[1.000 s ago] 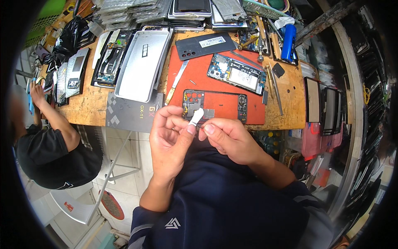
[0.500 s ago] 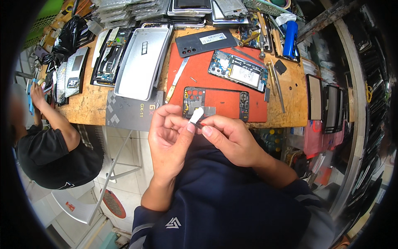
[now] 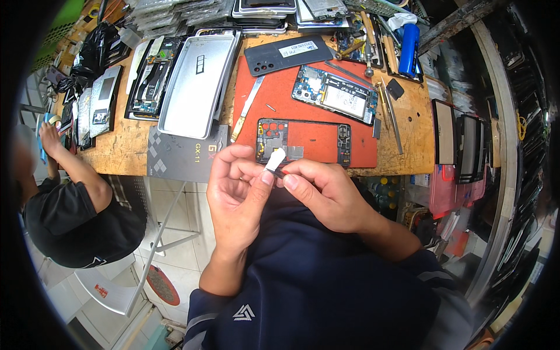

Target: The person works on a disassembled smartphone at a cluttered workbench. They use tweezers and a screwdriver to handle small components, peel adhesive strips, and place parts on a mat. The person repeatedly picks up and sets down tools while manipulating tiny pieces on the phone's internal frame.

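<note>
- White, the small strip [image 3: 275, 158] sits pinched between both hands just in front of the orange mat [image 3: 303, 87], much as half a second ago.
- Left hand [image 3: 236, 195] and right hand [image 3: 324, 192] are still pressed together; the right fingertips seem to grip something thin and dark under the strip, though it is too small to tell.
- On the mat lie a black phone frame [image 3: 303, 142], an opened phone [image 3: 335, 100] and a dark back cover [image 3: 289, 54].
- Left of the mat rests a silver tray [image 3: 198, 81] on the wooden bench [image 3: 122, 146].
- Far left of the mat, another person [image 3: 76, 204] sits.
</note>
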A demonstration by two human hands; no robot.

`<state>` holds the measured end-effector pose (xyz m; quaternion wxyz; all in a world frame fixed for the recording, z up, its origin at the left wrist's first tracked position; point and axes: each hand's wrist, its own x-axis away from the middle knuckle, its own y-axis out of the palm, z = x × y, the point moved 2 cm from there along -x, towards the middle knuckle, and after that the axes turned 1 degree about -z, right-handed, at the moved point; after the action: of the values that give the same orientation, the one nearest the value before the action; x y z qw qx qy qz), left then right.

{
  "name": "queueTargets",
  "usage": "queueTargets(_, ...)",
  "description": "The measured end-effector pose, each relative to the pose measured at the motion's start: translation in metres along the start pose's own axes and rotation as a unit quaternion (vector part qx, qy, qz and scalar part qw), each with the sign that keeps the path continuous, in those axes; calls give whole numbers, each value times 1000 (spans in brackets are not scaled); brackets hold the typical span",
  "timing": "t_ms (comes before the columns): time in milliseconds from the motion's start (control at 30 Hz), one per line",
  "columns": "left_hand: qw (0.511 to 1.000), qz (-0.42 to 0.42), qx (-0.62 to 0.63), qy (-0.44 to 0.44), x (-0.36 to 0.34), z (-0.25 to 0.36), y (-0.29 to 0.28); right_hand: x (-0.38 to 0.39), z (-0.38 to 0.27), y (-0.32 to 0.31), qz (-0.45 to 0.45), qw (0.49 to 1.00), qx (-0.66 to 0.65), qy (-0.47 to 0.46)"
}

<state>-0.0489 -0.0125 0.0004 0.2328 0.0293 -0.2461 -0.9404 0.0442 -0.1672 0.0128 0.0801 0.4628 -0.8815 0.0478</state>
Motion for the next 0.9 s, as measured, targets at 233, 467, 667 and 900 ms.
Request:
queueTargets(233,1000,-3,15,0,-2,-3,-2,-2,1,0,5,1000,15,-1)
queueTargets(467,1000,12,2,-5,-2,0,-2,0,-2,-2,10,999,-33,20)
queueTargets(667,999,30,-22,-13,-4,-2,-5,-1,2,-5,44,999,5,-13)
queueTargets(900,1000,16,2,-1,-4,-5,-4,-4,2,7,77,995,25,-61)
